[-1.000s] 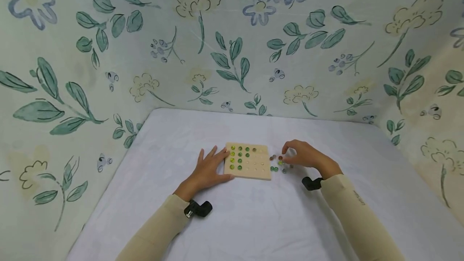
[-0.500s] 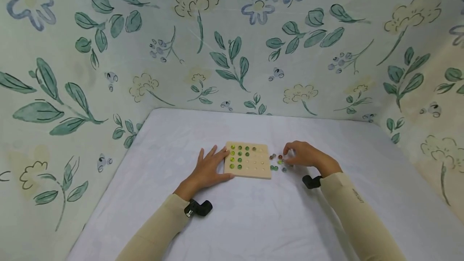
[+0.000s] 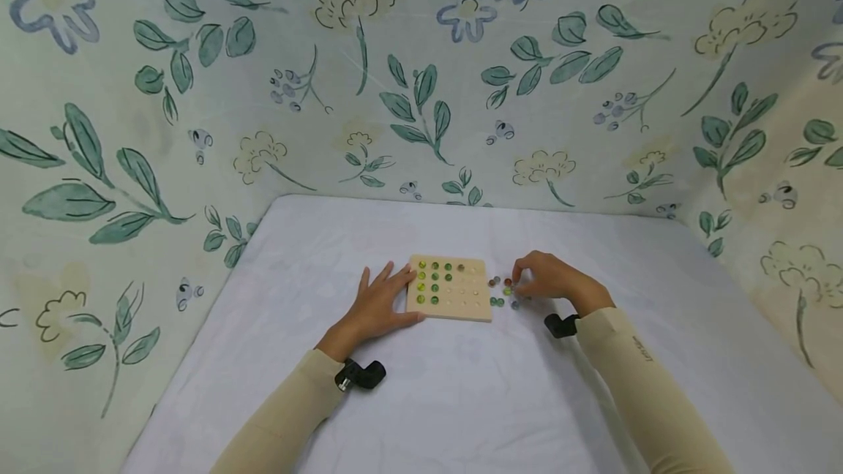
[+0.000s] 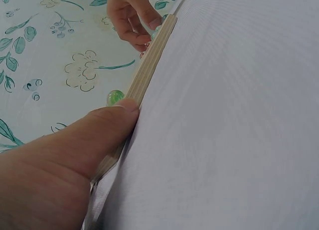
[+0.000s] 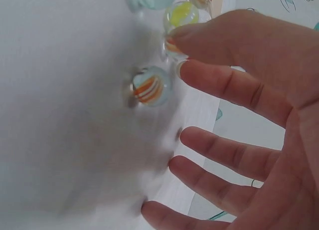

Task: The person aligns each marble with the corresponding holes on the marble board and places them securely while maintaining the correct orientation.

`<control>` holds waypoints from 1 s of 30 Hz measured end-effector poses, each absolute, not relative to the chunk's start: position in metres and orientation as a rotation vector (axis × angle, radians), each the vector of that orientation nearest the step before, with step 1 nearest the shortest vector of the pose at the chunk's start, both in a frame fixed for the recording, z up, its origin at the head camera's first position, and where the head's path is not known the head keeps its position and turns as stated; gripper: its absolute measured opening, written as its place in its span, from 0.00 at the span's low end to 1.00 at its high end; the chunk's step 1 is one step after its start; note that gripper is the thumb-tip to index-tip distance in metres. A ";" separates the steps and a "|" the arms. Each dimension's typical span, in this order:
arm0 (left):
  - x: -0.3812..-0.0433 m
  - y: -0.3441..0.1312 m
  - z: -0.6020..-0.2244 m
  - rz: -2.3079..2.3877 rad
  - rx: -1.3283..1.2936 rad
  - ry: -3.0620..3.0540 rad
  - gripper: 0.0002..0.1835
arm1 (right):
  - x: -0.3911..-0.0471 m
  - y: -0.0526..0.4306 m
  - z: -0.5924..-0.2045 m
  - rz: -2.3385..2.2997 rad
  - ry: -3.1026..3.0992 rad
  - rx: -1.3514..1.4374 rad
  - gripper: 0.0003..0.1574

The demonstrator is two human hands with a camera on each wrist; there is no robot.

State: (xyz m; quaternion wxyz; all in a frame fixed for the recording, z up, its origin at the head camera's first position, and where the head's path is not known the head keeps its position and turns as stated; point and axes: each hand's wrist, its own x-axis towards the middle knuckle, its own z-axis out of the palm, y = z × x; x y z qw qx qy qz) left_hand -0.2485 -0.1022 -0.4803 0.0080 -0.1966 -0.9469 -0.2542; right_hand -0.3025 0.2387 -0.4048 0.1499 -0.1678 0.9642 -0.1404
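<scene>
My left hand (image 3: 372, 313) lies spread at the wooden marble board (image 3: 461, 307), fingertips at its left side and thumb along the near edge. Yellow-green and green marbles fill the board's left columns, with one brownish marble (image 3: 461, 268) farther right in the back row. To the right of the board, my right hand (image 3: 553, 282) reaches down among loose marbles. Its thumb and index finger pinch an orange-streaked marble (image 5: 173, 47), partly hidden; the other fingers extend toward the cloth. Close by lie a yellow-swirled marble (image 5: 181, 14) and an orange-and-white striped marble (image 5: 151, 86).
Two green marbles (image 3: 497, 303) rest just off the board's right edge, with reddish and greyish ones behind them. White cloth (image 3: 448, 401) covers the table. Floral fabric (image 3: 421, 93) rises behind and at both sides. Each wrist carries a small black camera (image 3: 561, 325).
My right hand stays over the loose marbles, with only a slight shift of its fingers. The left hand and the board keep their places; the head view drifts slightly.
</scene>
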 end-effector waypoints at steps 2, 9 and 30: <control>-0.248 -0.102 -0.480 -0.790 -0.612 -2.966 0.47 | -0.303 0.238 -0.405 -0.402 2.763 -0.476 0.03; -0.249 -0.102 -0.481 -0.780 -0.604 -2.969 0.47 | -0.306 0.236 -0.406 -0.389 2.751 -0.452 0.03; -0.249 -0.101 -0.480 -0.788 -0.593 -2.978 0.47 | -0.308 0.234 -0.407 -0.374 2.751 -0.448 0.02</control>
